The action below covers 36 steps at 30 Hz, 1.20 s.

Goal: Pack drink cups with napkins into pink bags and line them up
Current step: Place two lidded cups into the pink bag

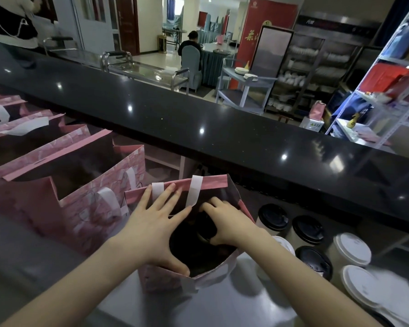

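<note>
Open pink paper bag with white ribbon handles [213, 181] upright on grey steel counter [222, 300], centre frame. Left hand [156, 223] spread flat across bag mouth at 9 o'clock, fingers apart, thumb hooked over near rim; clamped on nothing. Right hand [224, 223] inside bag mouth at 3 o'clock, fingers curled onto dark-lidded drink cup [204, 232] within; firm clamp on cup not confirmable. Row of open pink patterned bags [64, 175] lined up at 10 o'clock, nearest one touching. Black- and white-lidded paper cups [309, 230] grouped at 3 o'clock, just beside bag. Glossy black raised ledge [198, 114] at 12 o'clock.
</note>
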### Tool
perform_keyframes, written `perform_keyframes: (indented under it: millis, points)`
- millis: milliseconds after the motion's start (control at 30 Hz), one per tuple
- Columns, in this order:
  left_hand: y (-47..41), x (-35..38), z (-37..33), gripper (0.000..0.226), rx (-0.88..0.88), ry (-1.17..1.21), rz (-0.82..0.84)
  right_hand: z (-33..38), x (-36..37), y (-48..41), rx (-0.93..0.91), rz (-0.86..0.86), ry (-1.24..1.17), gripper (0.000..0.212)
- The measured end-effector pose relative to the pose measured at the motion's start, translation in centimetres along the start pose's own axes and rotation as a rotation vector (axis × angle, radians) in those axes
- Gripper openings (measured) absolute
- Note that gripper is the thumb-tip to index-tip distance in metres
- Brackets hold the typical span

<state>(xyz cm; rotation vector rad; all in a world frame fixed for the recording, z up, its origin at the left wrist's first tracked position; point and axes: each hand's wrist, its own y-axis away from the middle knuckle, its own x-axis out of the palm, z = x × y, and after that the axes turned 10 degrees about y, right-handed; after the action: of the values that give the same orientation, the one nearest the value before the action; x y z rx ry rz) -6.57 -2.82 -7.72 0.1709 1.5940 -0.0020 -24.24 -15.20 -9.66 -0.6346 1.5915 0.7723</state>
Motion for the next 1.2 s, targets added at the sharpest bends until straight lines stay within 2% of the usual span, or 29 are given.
perform_keyframes:
  millis: [233,467,600,800,1000,1100,1200]
  points:
    - [-0.6,0.1,0.4,0.125,0.005,0.017,0.002,0.4,1.2,-0.9,0.055,0.119,-0.028,0.085]
    - [-1.5,0.2,2.1,0.125,0.002,0.095,0.012,2.8,2.0,-0.9,0.014,0.096,-0.026,0.071]
    - [-2.5,0.1,2.7,0.126,0.030,0.104,-0.004,4.1,2.1,-1.8,0.069,0.120,0.012,0.079]
    - [-4.1,-1.1,5.1,0.109,0.057,0.229,-0.034,3.6,0.0,-2.6,0.103,0.155,0.022,0.084]
    - [-3.0,-1.1,6.2,0.129,0.090,0.372,0.030,1.1,-4.4,3.5,0.121,-0.206,-0.232,0.051]
    - [-2.5,-0.8,5.6,0.133,0.140,0.338,0.071,-0.2,-5.0,6.9,0.091,-0.166,-0.139,0.054]
    - [-2.6,-0.5,4.6,0.116,0.110,0.272,0.054,-0.6,-4.0,7.7,0.020,-0.252,0.111,0.033]
